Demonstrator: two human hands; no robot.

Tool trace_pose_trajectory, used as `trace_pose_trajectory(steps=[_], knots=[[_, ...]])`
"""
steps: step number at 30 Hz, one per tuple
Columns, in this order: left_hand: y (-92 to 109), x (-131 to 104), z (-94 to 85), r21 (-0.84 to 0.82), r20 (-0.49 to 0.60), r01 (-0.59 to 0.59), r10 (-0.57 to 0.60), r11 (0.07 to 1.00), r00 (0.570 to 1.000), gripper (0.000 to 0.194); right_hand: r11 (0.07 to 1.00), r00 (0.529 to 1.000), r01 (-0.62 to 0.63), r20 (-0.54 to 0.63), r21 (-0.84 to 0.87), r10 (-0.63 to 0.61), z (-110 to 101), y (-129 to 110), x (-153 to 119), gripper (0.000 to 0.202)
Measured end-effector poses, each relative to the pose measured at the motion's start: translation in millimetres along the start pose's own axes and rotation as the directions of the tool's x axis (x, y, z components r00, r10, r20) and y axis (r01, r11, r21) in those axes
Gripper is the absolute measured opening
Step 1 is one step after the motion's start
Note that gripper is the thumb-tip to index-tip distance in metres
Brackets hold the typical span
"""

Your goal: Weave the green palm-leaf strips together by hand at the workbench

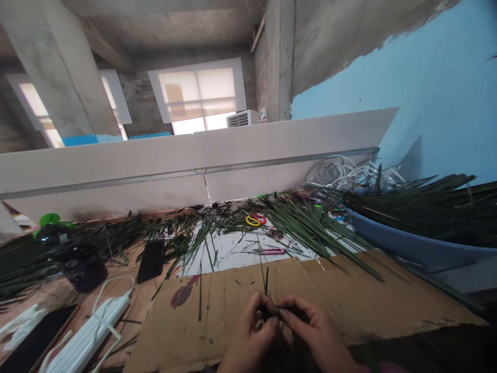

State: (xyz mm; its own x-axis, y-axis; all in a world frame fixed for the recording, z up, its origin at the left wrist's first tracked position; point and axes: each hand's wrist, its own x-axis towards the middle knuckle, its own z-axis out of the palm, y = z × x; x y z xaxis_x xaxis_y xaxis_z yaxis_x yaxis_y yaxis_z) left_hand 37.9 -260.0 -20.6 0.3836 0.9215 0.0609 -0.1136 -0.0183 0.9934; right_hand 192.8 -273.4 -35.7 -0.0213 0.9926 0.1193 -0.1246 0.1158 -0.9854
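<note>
My left hand point(252, 329) and my right hand point(312, 329) meet at the fingertips, low over the cardboard sheet point(229, 305). Both are closed in a pinch on a narrow dark green leaf strip point(266, 278), whose thin ends stick up away from me. The part between my fingers is small, dark and mostly hidden. Beyond my hands, pink-handled snips point(273, 251) and scissors with yellow and red handles point(253, 221) lie among leaf scraps. A single loose leaf strip point(200, 295) rests on the cardboard to the left.
Long green leaves point(310, 228) spread behind the cardboard. At right stands a blue basin point(419, 241) heaped with dark leaves, near coiled white strapping point(334, 171). To the left are a phone point(151, 260), a dark bottle point(79, 264) and a white power strip point(91, 331) with its cable.
</note>
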Motion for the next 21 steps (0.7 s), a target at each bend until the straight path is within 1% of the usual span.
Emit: trace_pose_trajectory(steps=[3, 9, 14, 21], knots=[[1, -1, 2.6, 0.025, -0.035, 0.011, -0.010, 1.000, 0.999, 0.020, 1.000, 1.000, 0.011, -0.010, -0.004, -0.011, 2, 0, -2, 0.032], [-14, 4, -1.3, 0.139, -0.157, -0.093, 0.115, 0.986, 0.981, 0.011, 0.999, 1.000, 0.013, -0.011, -0.044, -0.014, 2, 4, -1, 0.033], [-18, 4, -1.2, 0.230, -0.171, -0.126, 0.167, 0.965, 0.971, 0.003, 0.994, 0.999, 0.037, -0.016, -0.103, -0.039, 2, 1, -1, 0.030], [-17, 2, 1.8, 0.387, -0.227, -0.159, 0.261, 0.908, 0.938, 0.005, 0.995, 0.999, 0.034, 0.000, -0.091, -0.034, 1, 6, 1, 0.030]])
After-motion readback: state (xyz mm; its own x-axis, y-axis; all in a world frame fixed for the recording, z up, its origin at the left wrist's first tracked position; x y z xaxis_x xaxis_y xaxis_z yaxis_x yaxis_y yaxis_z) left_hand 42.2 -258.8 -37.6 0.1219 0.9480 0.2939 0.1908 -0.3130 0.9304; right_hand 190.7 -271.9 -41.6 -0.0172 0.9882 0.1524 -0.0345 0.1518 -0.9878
